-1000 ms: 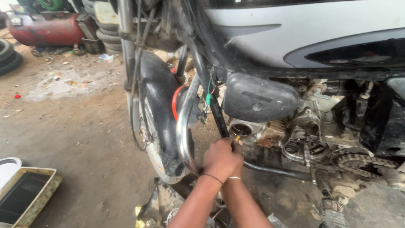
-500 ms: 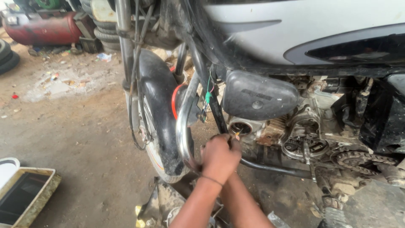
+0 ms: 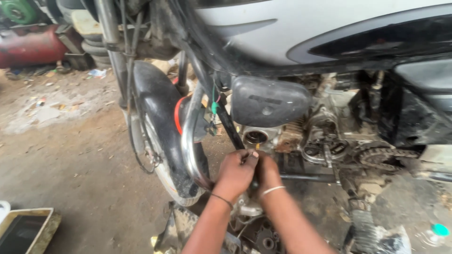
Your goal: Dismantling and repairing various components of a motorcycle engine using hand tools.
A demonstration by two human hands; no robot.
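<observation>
at the far left, a shallow tray (image 3: 26,230) sat on the dirt floor (image 3: 70,164), well apart from the work. next came the front wheel (image 3: 160,155) under its black mudguard (image 3: 155,103), with a curved chrome exhaust pipe (image 3: 188,136) sweeping down beside it to end just beside the left hand. the left hand (image 3: 237,173) was clenched around a small dark tool (image 3: 246,157), only the tip of which showed above the fingers; what kind of tool it was could not be told. the right hand (image 3: 267,169) pressed close against the left, touching it, curled on something hidden beneath; whether it gripped anything could not be told. both hands sat directly below the open round exhaust port (image 3: 256,137) of the engine (image 3: 301,136), the left slightly nearer to it. a dark frame tube (image 3: 230,127) ran diagonally down to the hands, and a dark bar (image 3: 306,178) ran rightward from them, roughly level. the chain sprocket (image 3: 376,157) lay further right.
</observation>
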